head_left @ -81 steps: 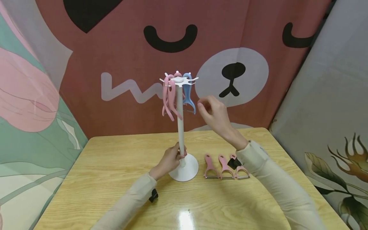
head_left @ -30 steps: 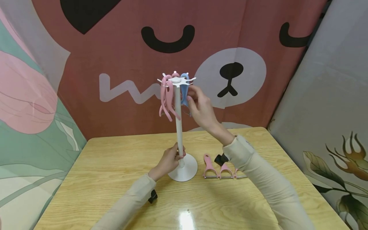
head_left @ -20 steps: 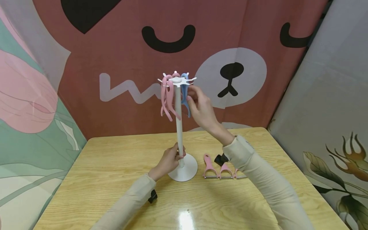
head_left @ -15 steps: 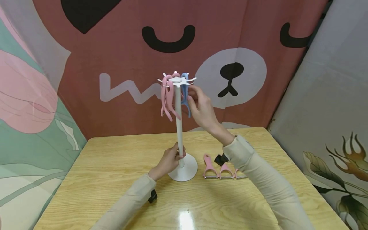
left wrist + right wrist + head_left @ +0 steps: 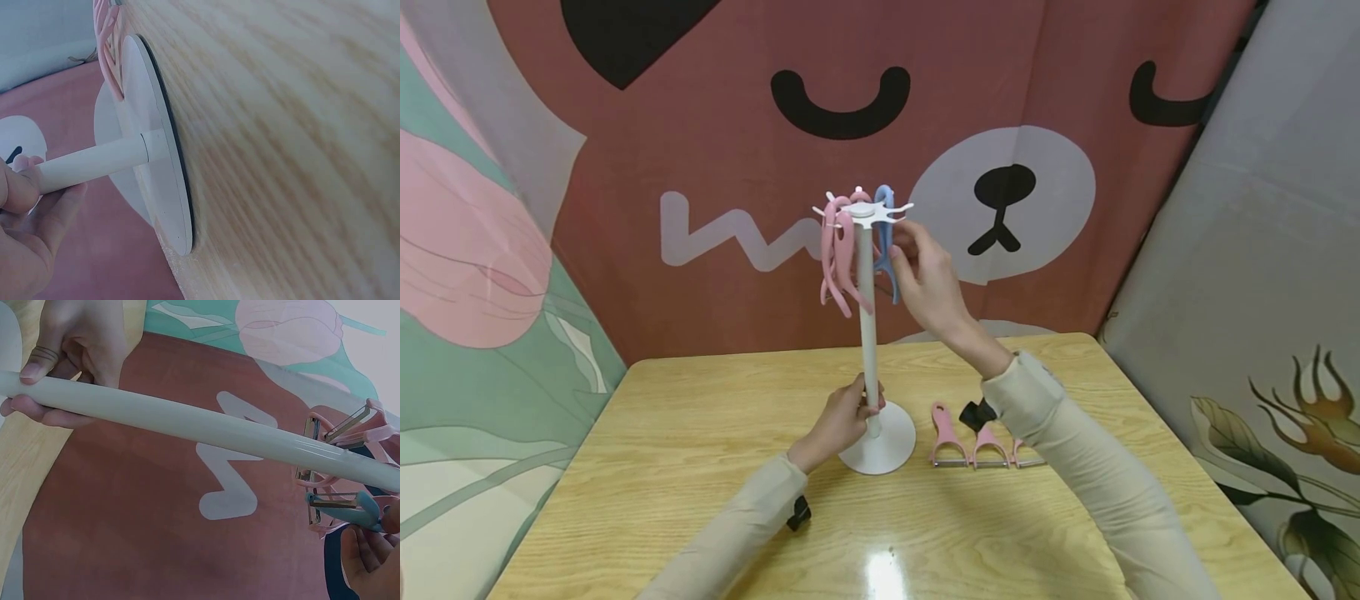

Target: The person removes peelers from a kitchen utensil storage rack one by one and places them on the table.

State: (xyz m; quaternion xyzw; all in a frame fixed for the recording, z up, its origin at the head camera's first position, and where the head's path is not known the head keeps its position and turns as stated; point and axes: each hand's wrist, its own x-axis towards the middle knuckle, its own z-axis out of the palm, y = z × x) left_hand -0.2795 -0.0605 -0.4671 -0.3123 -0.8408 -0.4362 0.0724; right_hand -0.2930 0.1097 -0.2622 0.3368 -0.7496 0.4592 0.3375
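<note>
My left hand (image 5: 838, 423) grips the white pole (image 5: 867, 342) of an upright hook stand, low down, just above its round base (image 5: 889, 454). Up at the hooked top (image 5: 861, 211), my right hand (image 5: 931, 287) pinches a blue Y-shaped peeler (image 5: 884, 233) by its handle. The peeler's hooked end stands slightly above the hooks; whether it still touches one cannot be told. Several pink peelers (image 5: 842, 258) hang at the left and back of the top. In the right wrist view, the blue peeler (image 5: 347, 512) shows its metal blade beside the fingers.
Pink peelers (image 5: 945, 429) lie in a row on the wooden table (image 5: 700, 433), right of the base, partly hidden by the right sleeve (image 5: 1060, 425). A black piece (image 5: 977, 414) hangs at the right wrist. Printed cloth surrounds the table's back and sides.
My right hand came in from the right and took hold of the blue peeler. The peeler has since risen slightly at the hooks. My left hand has kept its grip on the pole.
</note>
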